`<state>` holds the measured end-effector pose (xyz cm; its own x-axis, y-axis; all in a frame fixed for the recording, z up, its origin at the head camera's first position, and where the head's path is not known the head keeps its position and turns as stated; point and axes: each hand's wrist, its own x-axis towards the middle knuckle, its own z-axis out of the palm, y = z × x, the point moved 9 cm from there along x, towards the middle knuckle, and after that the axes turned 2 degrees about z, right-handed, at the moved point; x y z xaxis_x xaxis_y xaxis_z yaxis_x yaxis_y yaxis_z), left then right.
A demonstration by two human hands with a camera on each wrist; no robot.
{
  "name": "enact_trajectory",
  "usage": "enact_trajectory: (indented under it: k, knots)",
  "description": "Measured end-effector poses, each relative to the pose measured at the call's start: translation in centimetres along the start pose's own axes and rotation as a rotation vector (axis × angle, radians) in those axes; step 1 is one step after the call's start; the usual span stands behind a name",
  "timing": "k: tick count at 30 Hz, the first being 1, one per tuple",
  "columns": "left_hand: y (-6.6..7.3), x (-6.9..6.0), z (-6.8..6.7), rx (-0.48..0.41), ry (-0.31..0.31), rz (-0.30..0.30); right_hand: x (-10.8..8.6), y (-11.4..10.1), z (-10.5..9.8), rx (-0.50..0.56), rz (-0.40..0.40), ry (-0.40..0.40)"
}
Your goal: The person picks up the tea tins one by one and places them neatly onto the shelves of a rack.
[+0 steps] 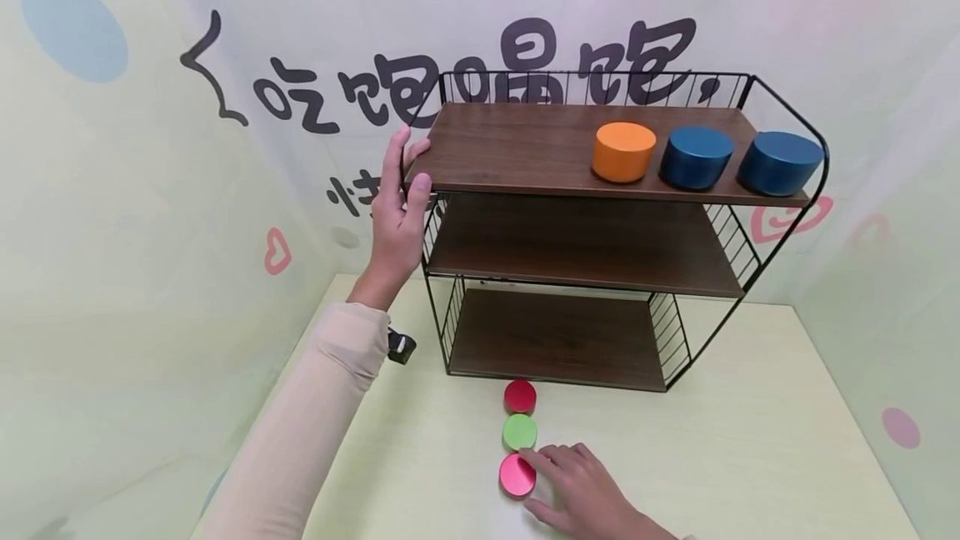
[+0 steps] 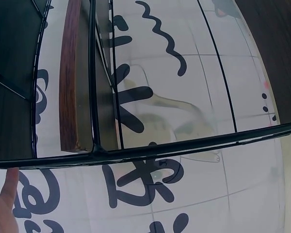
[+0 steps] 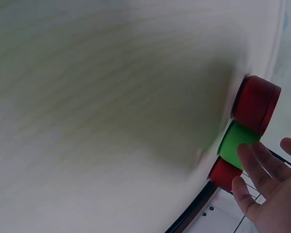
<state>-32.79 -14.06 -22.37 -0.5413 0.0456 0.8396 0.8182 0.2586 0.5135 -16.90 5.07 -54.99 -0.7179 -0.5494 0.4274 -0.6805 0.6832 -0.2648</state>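
A dark three-tier shelf rack (image 1: pixel 555 244) with wooden boards and black wire sides stands on the table. My left hand (image 1: pixel 401 211) grips the left front corner of its top board, thumb at the front edge and fingers by the side wire. In the left wrist view, fingertips meet the black wire frame (image 2: pixel 179 145). Below the rack, a red round tin (image 1: pixel 520 397), a green one (image 1: pixel 519 432) and a pink one (image 1: pixel 517 475) line up. My right hand (image 1: pixel 581 490) reaches over the pink tin's right side, fingers spread; contact is unclear.
On the top board's right half stand an orange tin (image 1: pixel 623 152) and two blue tins (image 1: pixel 696 158). The pale table (image 1: pixel 765 407) is bordered by printed cloth walls (image 1: pixel 150 190) at the back and sides.
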Motion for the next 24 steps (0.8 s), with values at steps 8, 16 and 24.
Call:
enact_trajectory:
  k: [8, 16, 24]
  knots:
    - [0.0, 0.0, 0.0, -0.01, 0.0, 0.008, -0.3, -0.3, 1.4, -0.027, -0.005, -0.075]
    - [0.0, 0.0, 0.0, -0.001, -0.002, 0.004, -0.4, -0.5, 2.0, -0.081, -0.05, -0.075]
    - [-3.7, -0.2, -0.1, 0.013, 0.006, 0.029, -0.4, -0.4, 2.7, -0.096, -0.035, -0.112]
